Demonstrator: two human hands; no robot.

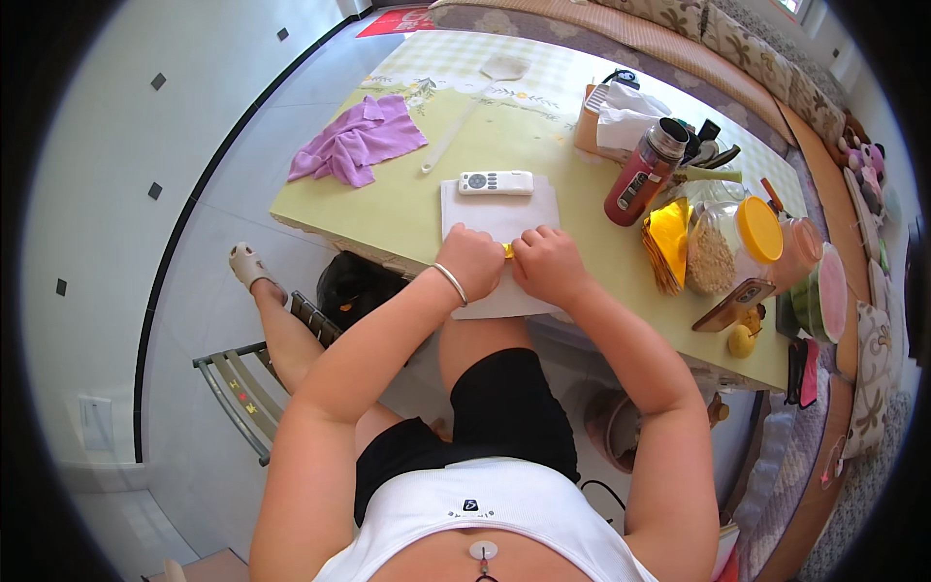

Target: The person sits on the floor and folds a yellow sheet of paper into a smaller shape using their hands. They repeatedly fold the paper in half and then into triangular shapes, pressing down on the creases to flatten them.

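My left hand, with a silver bangle at its wrist, and my right hand meet at the table's near edge. Both are closed, fingers pinched on a small shiny yellow piece of paper. Only a sliver of it shows between them; the fingers hide the rest. Beneath the hands lie white paper sheets, which overhang the edge. A white remote control rests across their far end. To the right, a stack of gold foil paper leans beside a jar of oats with a yellow lid.
A purple cloth and a pale fly swatter lie at the far left. Right of the papers stand a dark red flask, a tissue box, a propped phone and a yellow fruit. A folding chair is at lower left.
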